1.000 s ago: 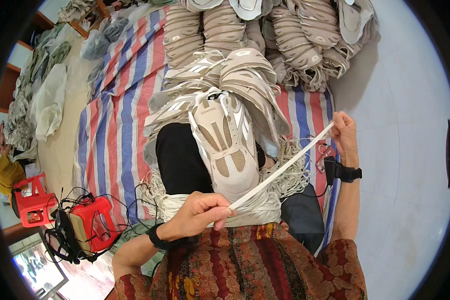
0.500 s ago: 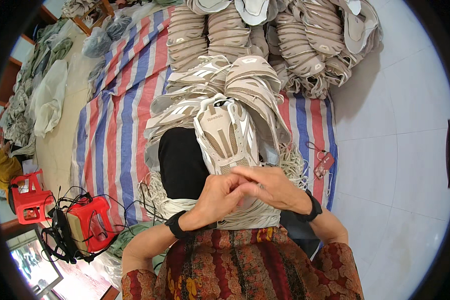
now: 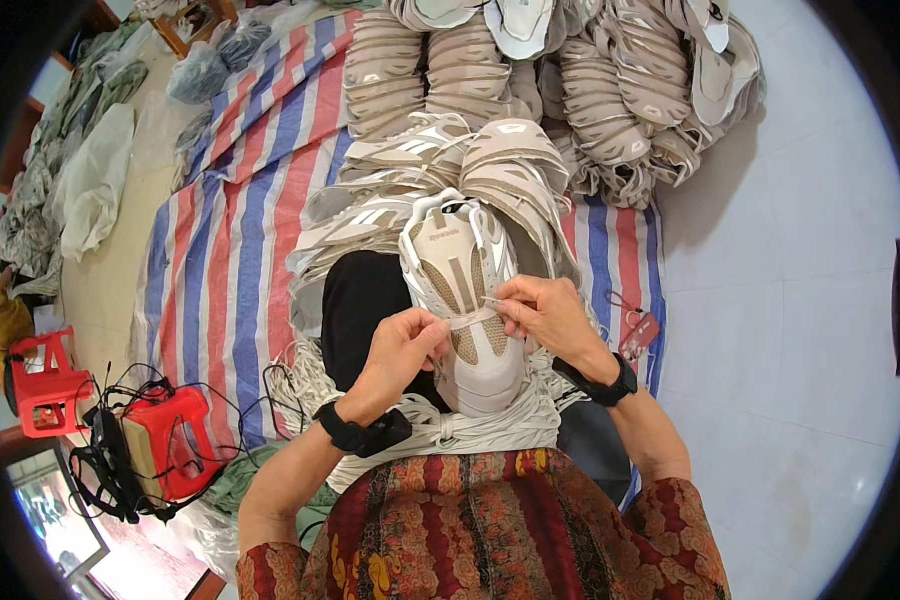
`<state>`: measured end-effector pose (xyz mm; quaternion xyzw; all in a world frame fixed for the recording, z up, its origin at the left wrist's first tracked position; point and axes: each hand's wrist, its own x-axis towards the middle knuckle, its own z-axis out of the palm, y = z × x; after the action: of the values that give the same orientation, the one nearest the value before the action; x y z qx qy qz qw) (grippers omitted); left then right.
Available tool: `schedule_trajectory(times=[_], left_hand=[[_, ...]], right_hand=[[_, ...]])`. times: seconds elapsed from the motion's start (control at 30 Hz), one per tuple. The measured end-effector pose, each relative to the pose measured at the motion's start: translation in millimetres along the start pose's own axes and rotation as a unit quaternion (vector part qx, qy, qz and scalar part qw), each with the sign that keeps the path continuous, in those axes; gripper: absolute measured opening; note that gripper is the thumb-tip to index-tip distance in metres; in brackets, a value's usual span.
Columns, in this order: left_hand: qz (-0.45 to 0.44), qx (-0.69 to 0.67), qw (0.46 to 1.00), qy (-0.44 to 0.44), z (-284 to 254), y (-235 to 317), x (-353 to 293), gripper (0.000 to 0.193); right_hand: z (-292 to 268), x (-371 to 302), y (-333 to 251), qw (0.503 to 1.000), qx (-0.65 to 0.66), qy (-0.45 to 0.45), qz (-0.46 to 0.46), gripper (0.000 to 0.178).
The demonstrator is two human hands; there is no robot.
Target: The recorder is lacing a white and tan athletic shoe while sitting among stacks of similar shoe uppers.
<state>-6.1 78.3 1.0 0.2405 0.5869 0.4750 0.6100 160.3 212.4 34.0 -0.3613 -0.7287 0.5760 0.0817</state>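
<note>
A beige and white shoe upper (image 3: 485, 375) lies in front of me with its toe toward my body. A pale shoelace (image 3: 468, 320) crosses its lower tongue area. My left hand (image 3: 402, 348) is closed in a pinch at the upper's left edge, on the lace's left side, where the fingers hide most of what they grip. On the opposite edge my right hand (image 3: 552, 315) pinches the lace between thumb and forefinger, a light tip sticking out. Under the toe lies a bundle of cream laces (image 3: 470, 432).
Stacked shoe uppers (image 3: 515, 160) stand just beyond, with more piles (image 3: 620, 100) at the back. A black cloth-like thing (image 3: 362, 310) is beside the upper. Red plastic stools (image 3: 185, 440) with tangled cables stand at left on and beside a striped sheet (image 3: 240, 260). A red card-like item (image 3: 638, 335) lies at right.
My hands were together over the toe; now they are apart on either side of the upper. The lace across it and the toe have come into sight.
</note>
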Motion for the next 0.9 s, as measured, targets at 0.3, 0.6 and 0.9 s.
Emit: schedule_trajectory(times=[0.3, 0.6, 0.9], left_hand=[[-0.008, 0.009, 0.998, 0.060, 7, -10, 24, 0.019], [0.023, 0.034, 0.994, 0.099, 14, -21, 29, 0.019], [0.049, 0.078, 0.990, 0.108, 13, -25, 31, 0.020]], right_hand=[[13, 6, -1, 0.961, -0.233, 0.038, -0.145, 0.008], [2, 27, 13, 0.927, -0.295, -0.044, -0.228, 0.010], [4, 28, 17, 0.992, 0.043, -0.114, -0.013, 0.007]])
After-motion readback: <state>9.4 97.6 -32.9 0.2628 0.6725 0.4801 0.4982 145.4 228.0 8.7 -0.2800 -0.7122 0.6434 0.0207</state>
